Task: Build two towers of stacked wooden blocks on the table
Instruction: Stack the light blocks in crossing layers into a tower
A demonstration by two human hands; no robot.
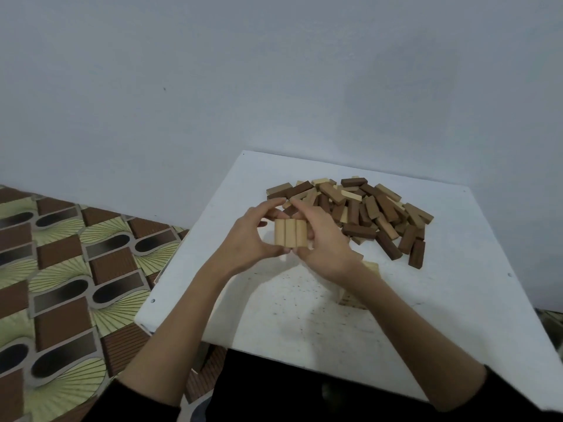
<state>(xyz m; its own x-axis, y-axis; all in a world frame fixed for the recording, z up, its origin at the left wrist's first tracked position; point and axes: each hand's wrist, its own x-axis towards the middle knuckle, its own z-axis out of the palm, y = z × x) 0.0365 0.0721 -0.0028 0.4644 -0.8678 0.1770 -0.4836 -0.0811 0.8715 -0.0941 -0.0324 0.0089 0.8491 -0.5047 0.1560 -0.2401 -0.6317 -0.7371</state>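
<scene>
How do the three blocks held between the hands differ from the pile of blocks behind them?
The three pale blocks lie side by side in a neat row; the loose pile is scattered at mixed angles. The row is all light wood; the pile mixes light, mid and dark brown. The left hand and right hand hold the row; nothing touches the pile. Both are same-shaped wooden blocks over the white table.

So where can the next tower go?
Bare table lies near you, between the forearms, and along the far left corner by the wall. It's crowded behind the hands, where the block pile sprawls. A pale stack sits under the right arm.
</scene>
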